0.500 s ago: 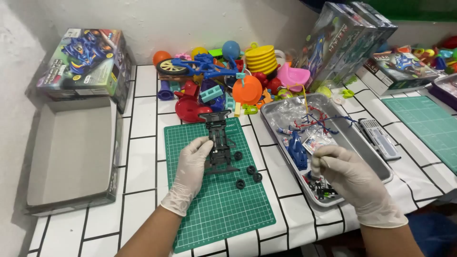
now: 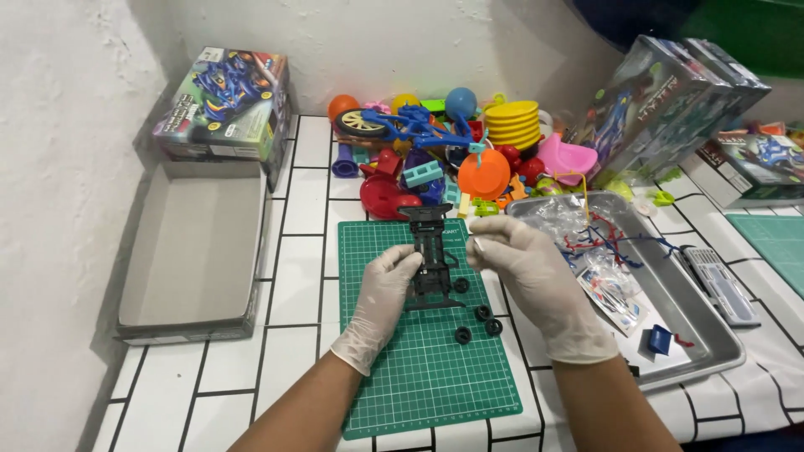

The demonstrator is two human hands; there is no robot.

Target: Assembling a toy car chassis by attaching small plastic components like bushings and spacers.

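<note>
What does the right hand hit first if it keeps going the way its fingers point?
Probably the black toy car chassis on the green cutting mat: the right hand points left toward it, fingertips just short. The hand's height above the mat is unclear.

Your left hand (image 2: 381, 297) covers the left side of the black toy car frame (image 2: 433, 259), so you cannot see that part. Your right hand (image 2: 532, 280) pinches something tiny at its fingertips (image 2: 479, 244), too small to tell what it is. The clear bags (image 2: 599, 268) in the metal tray (image 2: 712, 335) hide small parts you cannot make out. The toy pile (image 2: 444, 159) is too jumbled to sort. The green mat on the right (image 2: 783, 247) is cut off by the edge.
</note>
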